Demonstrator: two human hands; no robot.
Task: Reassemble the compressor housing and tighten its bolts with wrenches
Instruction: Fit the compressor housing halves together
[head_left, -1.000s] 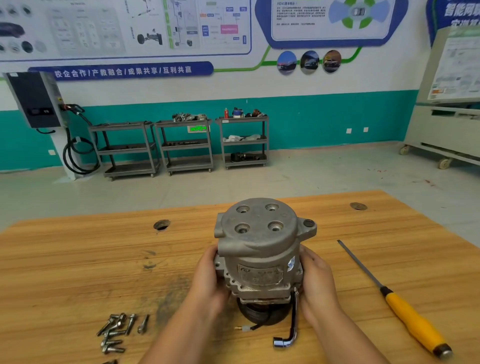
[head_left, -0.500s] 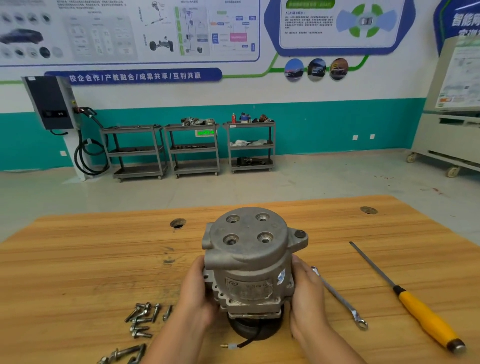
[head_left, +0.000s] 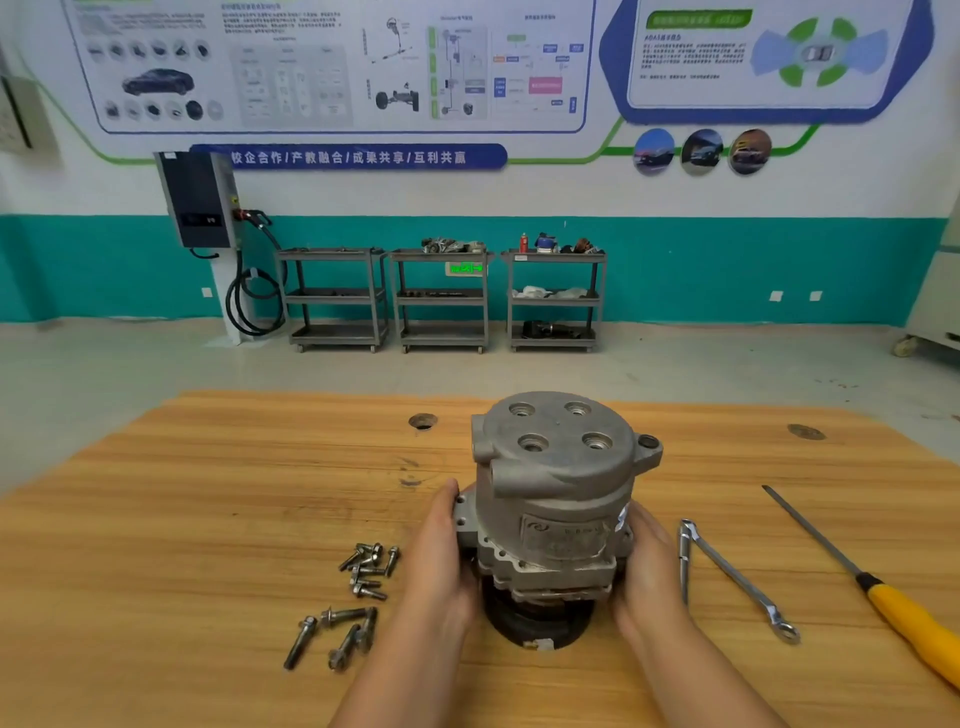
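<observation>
The grey compressor housing (head_left: 556, 483) stands upright on its black pulley on the wooden table (head_left: 208, 519), with four holes in its top face. My left hand (head_left: 441, 556) holds its left side at the flange, and my right hand (head_left: 647, 566) holds its right side. Several loose bolts (head_left: 366, 569) lie to the left of my left hand, with more bolts (head_left: 337, 634) nearer to me. An L-shaped socket wrench (head_left: 684, 561) and a ring spanner (head_left: 743, 584) lie just right of my right hand.
A screwdriver with a yellow handle (head_left: 914, 623) lies at the table's right, its shaft pointing away. The tabletop has two round holes (head_left: 423, 421). Three grey shelf carts (head_left: 441, 301) and a wall charger (head_left: 200, 200) stand far behind the table.
Both hands have shifted the compressor to the left on the table, keeping their hold. The L-shaped wrench and the spanner now lie uncovered to its right. My view has risen.
</observation>
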